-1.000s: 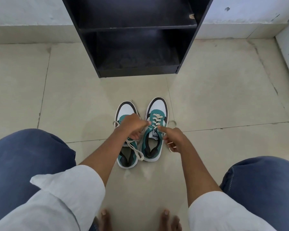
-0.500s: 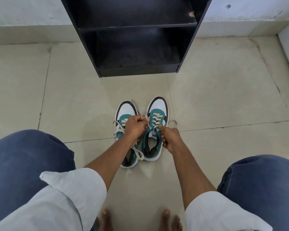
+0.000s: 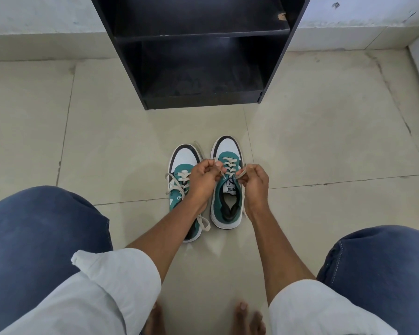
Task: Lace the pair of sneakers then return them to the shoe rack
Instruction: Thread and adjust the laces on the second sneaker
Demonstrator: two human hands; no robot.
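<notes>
Two teal, white and black sneakers stand side by side on the floor, toes pointing away from me. The right sneaker has cream laces crossed up its front. My left hand pinches one lace end at the shoe's upper eyelets, and my right hand pinches the other end on the opposite side. My left forearm covers part of the left sneaker, whose laces hang loose over its side and trail toward its heel.
A black shoe rack with open shelves stands against the wall just beyond the sneakers. Beige tiled floor spreads on all sides. My knees in blue trousers flank the scene, and my bare toes show at the bottom edge.
Both hands have come closer together over the right sneaker's upper eyelets. My right hand rose from beside the shoe, drawing its lace end up and inward.
</notes>
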